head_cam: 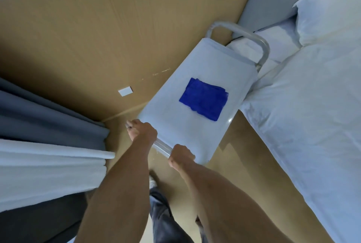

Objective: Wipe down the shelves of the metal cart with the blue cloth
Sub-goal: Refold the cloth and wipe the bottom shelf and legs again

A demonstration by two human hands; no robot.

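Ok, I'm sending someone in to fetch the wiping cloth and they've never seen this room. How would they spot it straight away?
Find the white bed; the metal cart stands beside it, with both hands gripping its near handle. The blue cloth lies folded flat on the cart's top shelf, towards the bed side. It is the only vivid blue thing there, against pale metal and white linen.

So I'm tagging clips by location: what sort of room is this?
Probably a hotel or guest bedroom: a bed with white pillows, floor-length curtains, and a metal cart carrying a blue cloth.
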